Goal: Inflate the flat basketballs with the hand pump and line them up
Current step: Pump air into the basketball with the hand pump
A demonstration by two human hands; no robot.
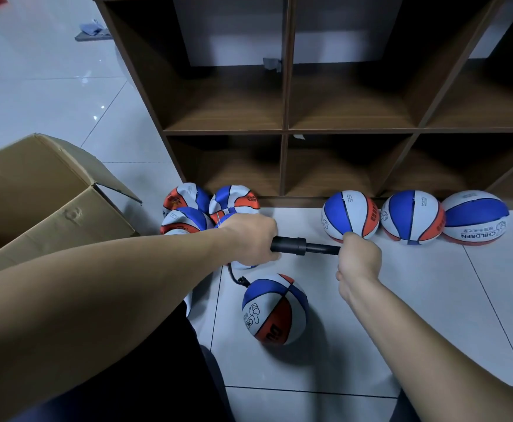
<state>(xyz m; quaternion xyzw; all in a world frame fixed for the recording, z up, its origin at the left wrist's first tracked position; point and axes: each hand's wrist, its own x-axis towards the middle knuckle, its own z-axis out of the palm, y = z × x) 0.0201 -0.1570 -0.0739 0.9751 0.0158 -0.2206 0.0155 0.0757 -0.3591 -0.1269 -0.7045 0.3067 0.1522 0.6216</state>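
Head view: we look down at a white tiled floor (pixel 371 315) in front of a dark wooden cubby shelf (pixel 285 132). Our left hand (pixel 249 239) is clenched around the barrel of the black hand pump (pixel 291 245), which lies roughly level between the two hands. Our right hand (pixel 359 260) has its grip wrapped around the handle end, where the thinner piston rod (pixel 325 248) comes out of the barrel; the handle itself is hidden inside the fist. A short black hose (pixel 234 277) curves down from under the left hand to a connector at the top of the basketball (pixel 275 310) on the floor just below the pump. That ball is blue, white and orange and looks rounded.

Three round basketballs (pixel 412 217) of the same colours stand side by side in a row along the foot of the shelf, to the right, each touching or almost touching its neighbour. To the left, at the shelf corner, a cluster of crumpled flat basketballs (pixel 206 205) lies heaped together, partly hidden by our left wrist. An open cardboard box (pixel 45 202) sits at far left.
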